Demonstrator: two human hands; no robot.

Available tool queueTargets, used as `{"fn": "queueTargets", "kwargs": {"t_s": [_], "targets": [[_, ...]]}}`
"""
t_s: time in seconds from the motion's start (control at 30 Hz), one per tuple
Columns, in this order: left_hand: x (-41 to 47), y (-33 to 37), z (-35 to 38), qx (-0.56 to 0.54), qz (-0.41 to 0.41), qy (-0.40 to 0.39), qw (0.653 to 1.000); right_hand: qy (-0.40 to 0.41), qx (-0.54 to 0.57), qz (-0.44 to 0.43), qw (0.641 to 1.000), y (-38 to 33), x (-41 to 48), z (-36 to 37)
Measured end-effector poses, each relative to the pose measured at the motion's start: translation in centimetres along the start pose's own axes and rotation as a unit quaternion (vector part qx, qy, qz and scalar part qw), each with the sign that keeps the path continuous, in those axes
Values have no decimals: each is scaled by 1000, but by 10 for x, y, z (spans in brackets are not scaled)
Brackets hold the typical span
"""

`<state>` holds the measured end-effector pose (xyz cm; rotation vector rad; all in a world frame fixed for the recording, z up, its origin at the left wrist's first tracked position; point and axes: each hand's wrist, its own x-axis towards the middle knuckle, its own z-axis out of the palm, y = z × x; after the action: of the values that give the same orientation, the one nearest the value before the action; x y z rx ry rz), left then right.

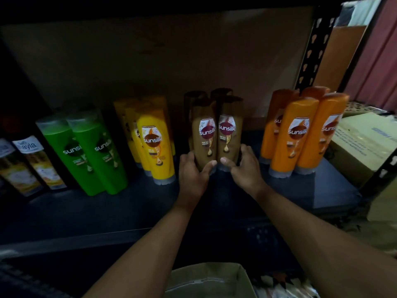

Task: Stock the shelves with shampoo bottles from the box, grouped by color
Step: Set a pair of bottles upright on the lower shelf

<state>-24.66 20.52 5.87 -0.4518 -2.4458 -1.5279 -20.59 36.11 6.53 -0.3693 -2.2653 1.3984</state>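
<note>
Head view shows the placing step for the brown group. The left hand point(193, 173) curls round the base of one front brown bottle point(204, 138), and the right hand point(242, 168) grips the base of its neighbour point(230, 134). Both bottles stand upright and touching on the shelf point(107, 211) at the centre of the frame, just in front of two more brown ones. Green bottles point(86, 151) and yellow bottles point(155, 147) stand to the left of the frame, orange bottles point(300, 134) to the right, each colour apart from the next. Next, I judge, both hands need to let go without tipping the pair, then reach down to the box point(206, 280) at the bottom edge. Only part of its inside shows, so I cannot tell whether any bottles remain.
</note>
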Motion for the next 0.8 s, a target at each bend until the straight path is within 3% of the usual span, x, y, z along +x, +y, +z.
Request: {"fn": "queueTargets", "kwargs": {"t_s": [0.43,0.8], "targets": [[-79,-3,-93,-37,-17,-92,995,-122,77,48,988,-33,-84,-12],[-88,-42,-215,-61,-46,-72,994,-191,98,39,976,-81,-119,69]]}}
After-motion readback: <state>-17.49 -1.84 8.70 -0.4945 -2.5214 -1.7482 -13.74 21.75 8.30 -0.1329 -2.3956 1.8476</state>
